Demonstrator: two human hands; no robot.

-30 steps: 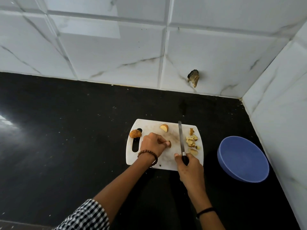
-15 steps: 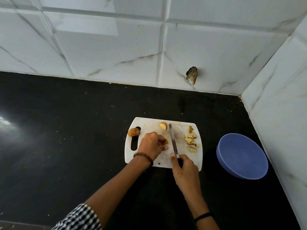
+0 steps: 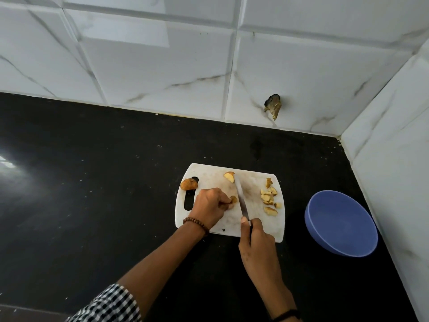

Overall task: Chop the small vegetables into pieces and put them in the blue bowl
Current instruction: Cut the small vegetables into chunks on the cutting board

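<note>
We are seeing open black stone counter (image 3: pixel 92 182) lying left of the white plastic cutting board (image 3: pixel 209 175); the round blue bowl (image 3: pixel 340 223) and white tiled wall (image 3: pixel 394 182) are crowding its right.

head cam | wide-angle, fwd+down (steep) | near cutting board (image 3: pixel 210 180) | one view only

Black speckled countertop (image 3: pixel 92 182) under white cutting board (image 3: pixel 209 175) and, well apart rightward, blue bowl (image 3: pixel 341 224).
</note>
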